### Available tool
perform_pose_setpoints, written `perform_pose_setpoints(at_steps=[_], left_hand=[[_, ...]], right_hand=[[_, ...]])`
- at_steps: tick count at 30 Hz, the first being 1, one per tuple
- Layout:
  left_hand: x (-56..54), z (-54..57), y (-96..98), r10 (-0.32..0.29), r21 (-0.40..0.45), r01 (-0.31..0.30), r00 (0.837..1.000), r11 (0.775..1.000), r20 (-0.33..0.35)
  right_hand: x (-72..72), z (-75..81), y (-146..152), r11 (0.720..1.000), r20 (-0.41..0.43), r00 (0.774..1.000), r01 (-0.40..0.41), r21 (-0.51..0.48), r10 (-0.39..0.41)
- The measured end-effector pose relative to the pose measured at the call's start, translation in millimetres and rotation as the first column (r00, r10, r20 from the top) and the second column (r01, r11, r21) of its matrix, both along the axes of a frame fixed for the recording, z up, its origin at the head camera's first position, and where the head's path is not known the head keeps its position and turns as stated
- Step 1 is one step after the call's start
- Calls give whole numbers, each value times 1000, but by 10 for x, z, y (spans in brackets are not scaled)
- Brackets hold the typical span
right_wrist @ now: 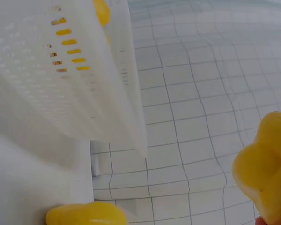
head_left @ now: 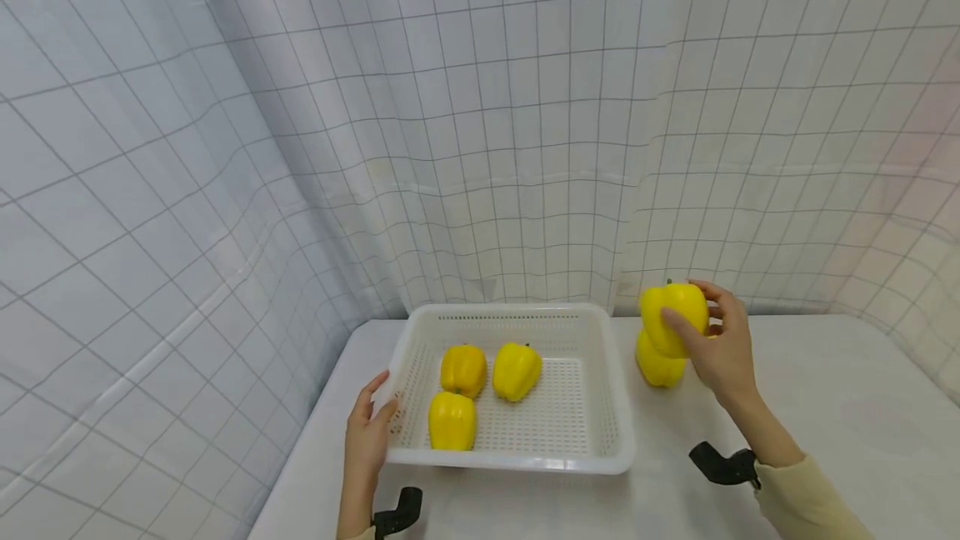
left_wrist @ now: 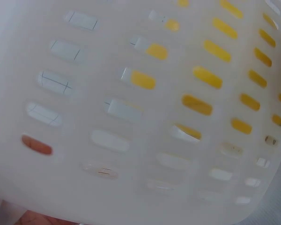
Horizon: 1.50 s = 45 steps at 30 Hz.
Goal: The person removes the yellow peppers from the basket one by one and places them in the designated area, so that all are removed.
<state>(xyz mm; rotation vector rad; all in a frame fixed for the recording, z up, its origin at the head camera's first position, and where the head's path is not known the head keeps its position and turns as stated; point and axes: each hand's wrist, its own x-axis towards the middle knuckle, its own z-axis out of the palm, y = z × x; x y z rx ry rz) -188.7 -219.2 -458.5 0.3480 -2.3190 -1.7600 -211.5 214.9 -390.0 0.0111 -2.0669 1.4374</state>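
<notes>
My right hand [head_left: 727, 348] grips a yellow bell pepper [head_left: 673, 315], thumb on the near side and fingers round its right; its lobed underside shows in the right wrist view. Another yellow bell pepper [head_left: 660, 367] lies on the table just below it, partly covered by the held one. My left hand [head_left: 367, 432] holds the left wall of a white plastic basket [head_left: 517, 462], with the thumb over the rim. Through a slot in the left wrist view a bit of skin shows. Inside the basket, towards its left and middle, sit yellow peppers [head_left: 452, 422].
The white table [head_left: 825, 407] runs right of the basket. A white sheet with a dark grid [head_left: 525, 148] hangs behind the table and along the left side. Each wrist wears a black mount [head_left: 723, 465]. A sliver of yellow shows behind the right hand.
</notes>
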Motion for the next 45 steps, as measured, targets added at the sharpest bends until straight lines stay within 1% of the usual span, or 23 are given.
perform_pose_setpoints(at_steps=[7, 10, 15, 20, 27, 34, 37, 40, 45], left_hand=[[-13, 6, 26, -3, -6, 3, 1000, 1000, 5], [-14, 9, 27, -6, -8, 6, 1000, 1000, 2], [-13, 4, 16, -6, -5, 6, 1000, 1000, 2], [-16, -7, 11, -4, 1, 4, 1000, 1000, 1], [-16, 0, 9, -1, 14, 1, 1000, 1000, 5], [0, 17, 10, 2, 12, -2, 1000, 1000, 7], [5, 14, 13, 7, 2, -7, 1000, 1000, 8], [5, 7, 14, 7, -2, -7, 1000, 1000, 10], [4, 5, -4, -6, 15, 6, 1000, 1000, 0]], right_hand=[[68, -117, 240, 996, 51, 995, 85, -29, -83], [73, -172, 347, 991, 69, 990, 123, -47, -119], [64, -274, 515, 983, 87, 981, 179, -47, -175], [30, -362, 692, 973, 91, 972, 222, -58, -216], [-76, -529, 965, 956, 79, 954, 292, -33, -289], [-161, -672, 1191, 948, 127, 941, 317, -9, -314], [-203, -780, 1305, 947, 187, 931, 322, -18, -313], [-219, -851, 1379, 948, 252, 920, 317, -23, -301], [-207, -911, 1447, 959, 316, 912, 283, -20, -263]])
